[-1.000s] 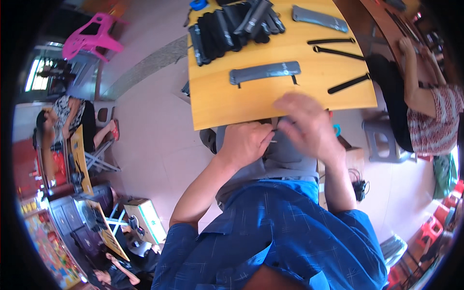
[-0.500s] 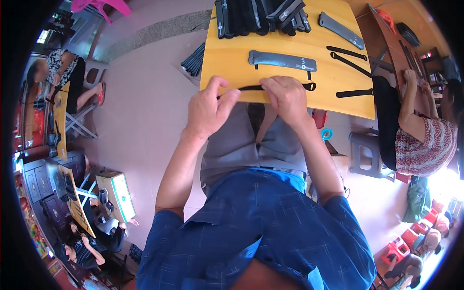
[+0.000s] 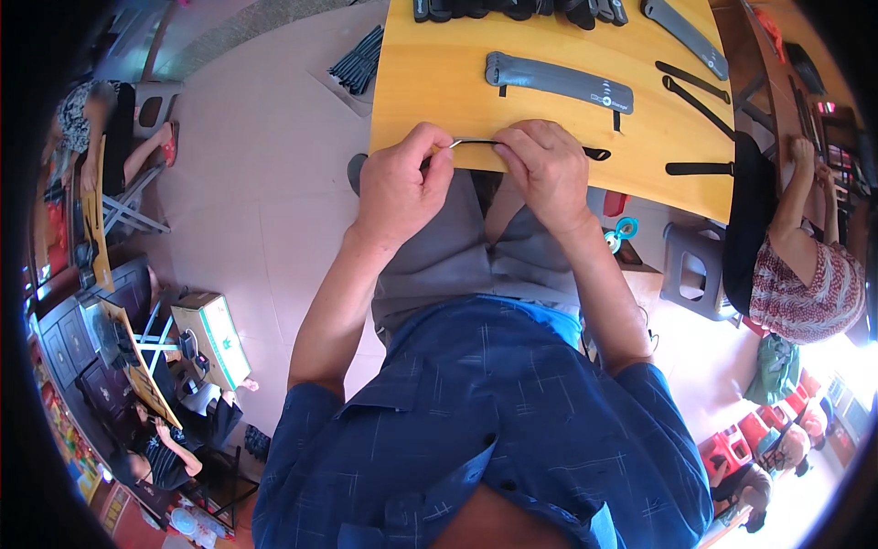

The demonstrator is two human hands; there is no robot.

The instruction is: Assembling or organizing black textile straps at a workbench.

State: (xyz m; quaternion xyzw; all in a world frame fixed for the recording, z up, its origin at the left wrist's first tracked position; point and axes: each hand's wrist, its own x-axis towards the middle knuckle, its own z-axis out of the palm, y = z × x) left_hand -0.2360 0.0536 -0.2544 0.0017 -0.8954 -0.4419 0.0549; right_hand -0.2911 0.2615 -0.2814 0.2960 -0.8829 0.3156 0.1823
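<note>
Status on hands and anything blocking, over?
Left hand, right hand: pinching thin black looped strap. Strap spans between them. Shiny grey oblong packet beyond, untouched.

Looks bright over the yellow table (image 3: 434, 69), burns to white glare at lower right, bends strongly toward the black rim.

1. Pale tiled floor (image 3: 247, 183), crossed by a darker speckled band (image 3: 251, 27) at the upper left.
2. A yellow wooden tabletop (image 3: 439, 59) stands at the upper middle; a brown tabletop (image 3: 788, 114) runs along the right.
3. Near them, a grey plastic stool (image 3: 688, 267).
4. On the left, crossed metal legs (image 3: 135, 218), a dark panelled cabinet (image 3: 71, 331) and a cardboard box (image 3: 208, 340).
5. Lower right, red stools (image 3: 727, 455) beside strong white glare (image 3: 819, 480), perhaps daylight from a doorway.
</note>
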